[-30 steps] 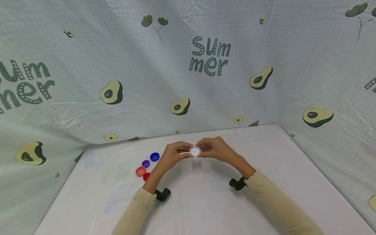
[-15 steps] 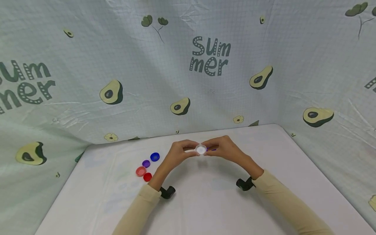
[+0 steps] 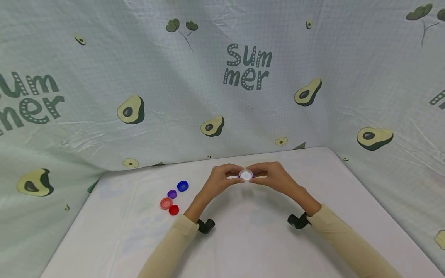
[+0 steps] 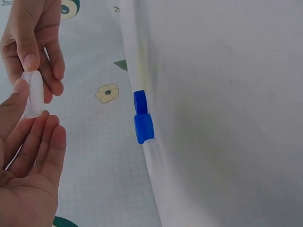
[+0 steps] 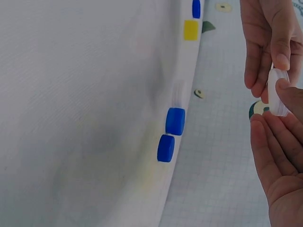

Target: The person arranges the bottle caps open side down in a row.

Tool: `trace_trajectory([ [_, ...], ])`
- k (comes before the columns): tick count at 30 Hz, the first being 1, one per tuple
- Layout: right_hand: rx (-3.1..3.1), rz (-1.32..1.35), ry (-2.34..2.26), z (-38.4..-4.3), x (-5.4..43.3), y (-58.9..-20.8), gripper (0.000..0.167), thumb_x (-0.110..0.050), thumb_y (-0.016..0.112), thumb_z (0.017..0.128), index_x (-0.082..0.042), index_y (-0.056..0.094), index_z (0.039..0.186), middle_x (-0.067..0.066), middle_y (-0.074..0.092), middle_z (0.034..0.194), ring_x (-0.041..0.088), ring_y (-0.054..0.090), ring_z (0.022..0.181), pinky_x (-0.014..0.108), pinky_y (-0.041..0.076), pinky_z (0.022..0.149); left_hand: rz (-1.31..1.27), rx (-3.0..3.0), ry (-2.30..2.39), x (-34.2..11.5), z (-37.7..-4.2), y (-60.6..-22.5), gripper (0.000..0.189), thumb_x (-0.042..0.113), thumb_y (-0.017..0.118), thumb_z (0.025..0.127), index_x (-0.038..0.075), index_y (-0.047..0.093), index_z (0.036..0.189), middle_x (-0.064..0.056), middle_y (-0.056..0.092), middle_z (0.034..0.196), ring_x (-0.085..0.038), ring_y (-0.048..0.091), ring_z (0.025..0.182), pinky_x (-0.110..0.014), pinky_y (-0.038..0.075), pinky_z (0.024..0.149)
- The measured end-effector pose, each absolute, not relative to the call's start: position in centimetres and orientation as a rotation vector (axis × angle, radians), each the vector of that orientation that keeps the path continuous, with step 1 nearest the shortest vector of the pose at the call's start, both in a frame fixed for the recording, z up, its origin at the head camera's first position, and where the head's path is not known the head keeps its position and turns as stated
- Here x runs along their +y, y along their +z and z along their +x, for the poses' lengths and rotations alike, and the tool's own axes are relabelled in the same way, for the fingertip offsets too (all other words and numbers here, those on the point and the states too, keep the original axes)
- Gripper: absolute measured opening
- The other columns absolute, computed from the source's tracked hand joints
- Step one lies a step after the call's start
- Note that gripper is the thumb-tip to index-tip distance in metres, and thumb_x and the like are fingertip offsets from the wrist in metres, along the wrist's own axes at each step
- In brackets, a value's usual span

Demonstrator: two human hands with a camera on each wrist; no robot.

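2 hands, 1 thing between them: a white round plastic cap with a clear, ribbed edge (image 3: 246,175). Left hand (image 3: 217,180) pinches it, thumb and fingertips on its rim; right hand (image 3: 277,177) pinches the opposite side the same way. Fingertips of both nearly meet around it.

Key relation: cap lies directly right of left hand, directly left of right hand, held up off the white-covered table (image 3: 250,243). Neither hand nearer, both touch. Disc, so no long axis across its face; face toward head camera, edge-on in both wrist views. Can't tell if it's 1 piece or 2 pressed together.

Left of left hand, apart from it, 4 loose round plastic caps on table: blue cap (image 3: 182,186), small purple cap (image 3: 172,194), coral-pink cap (image 3: 166,203), red cap (image 3: 174,210). Right wrist view, apart from right hand: thick blue plastic disc (image 5: 175,121), second blue disc (image 5: 165,148) next to it, clear piece (image 5: 178,94), yellow piece (image 5: 191,30).

Writing: "summer" in dotted green letters on the pale avocado-print curtain (image 3: 174,73) beyond both hands; repeats cut off at frame sides. No brand or label readable on held cap.
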State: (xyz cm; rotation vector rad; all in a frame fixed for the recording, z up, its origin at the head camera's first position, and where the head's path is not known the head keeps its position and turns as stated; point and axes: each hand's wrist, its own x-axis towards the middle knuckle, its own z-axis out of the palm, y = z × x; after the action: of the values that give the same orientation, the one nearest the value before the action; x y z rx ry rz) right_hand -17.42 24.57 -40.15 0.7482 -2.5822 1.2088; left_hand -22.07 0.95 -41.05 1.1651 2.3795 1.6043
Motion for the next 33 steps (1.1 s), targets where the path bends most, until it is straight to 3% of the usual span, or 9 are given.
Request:
trace_trajectory([
  [6, -2.559, 0.703, 1.214, -17.0, 25.1, -40.4, 0.039, -0.012, 0.08, 0.087, -0.003, 0.071, 0.124, 0.011, 0.072, 0.122, 0.022, 0.073, 0.102, 0.027, 0.059, 0.086, 1.136, 2.391, 1.596, 1.9, -22.1, -40.9, 0.031, 0.01, 0.08, 0.088, 0.001, 0.072, 0.117, -0.011, 0.073, 0.114, -0.022, 0.071, 0.102, -0.025, 0.057, 0.091],
  [13, -2.429, 0.706, 1.067, -16.8, 25.3, -40.8, 0.037, 0.003, 0.081, 0.082, -0.002, 0.071, 0.118, 0.014, 0.07, 0.124, 0.027, 0.072, 0.106, 0.031, 0.059, 0.086, 0.922, 2.449, 1.589, 2.9, -21.8, -40.6, 0.033, 0.021, 0.076, 0.093, 0.006, 0.072, 0.122, -0.008, 0.075, 0.113, -0.02, 0.072, 0.101, -0.027, 0.059, 0.087],
  [18, -2.313, 0.713, 0.949, -16.7, 25.6, -40.8, 0.035, 0.006, 0.081, 0.081, -0.004, 0.073, 0.113, 0.011, 0.073, 0.116, 0.026, 0.073, 0.103, 0.033, 0.06, 0.084, 0.903, 2.451, 1.598, 3.6, -21.7, -40.3, 0.035, 0.028, 0.073, 0.096, 0.008, 0.071, 0.125, -0.007, 0.074, 0.116, -0.021, 0.072, 0.105, -0.03, 0.059, 0.089],
  [25, -2.28, 0.622, 0.929, -16.7, 25.8, -40.7, 0.024, -0.002, 0.081, 0.085, -0.003, 0.073, 0.108, 0.009, 0.077, 0.099, 0.023, 0.076, 0.088, 0.034, 0.062, 0.077, 1.052, 2.391, 1.723, 4.1, -21.6, -40.3, 0.039, 0.011, 0.075, 0.093, 0.005, 0.065, 0.131, -0.012, 0.069, 0.125, -0.027, 0.068, 0.111, -0.029, 0.055, 0.096],
  [33, -2.267, 0.562, 1.016, -16.8, 26.0, -40.8, 0.031, -0.006, 0.077, 0.09, -0.005, 0.068, 0.119, 0.009, 0.078, 0.094, 0.019, 0.076, 0.079, 0.032, 0.062, 0.072, 1.211, 2.429, 1.721, 4.8, -21.6, -40.6, 0.05, 0.001, 0.074, 0.09, 0.007, 0.061, 0.138, -0.012, 0.067, 0.111, -0.021, 0.069, 0.099, -0.023, 0.056, 0.092],
])
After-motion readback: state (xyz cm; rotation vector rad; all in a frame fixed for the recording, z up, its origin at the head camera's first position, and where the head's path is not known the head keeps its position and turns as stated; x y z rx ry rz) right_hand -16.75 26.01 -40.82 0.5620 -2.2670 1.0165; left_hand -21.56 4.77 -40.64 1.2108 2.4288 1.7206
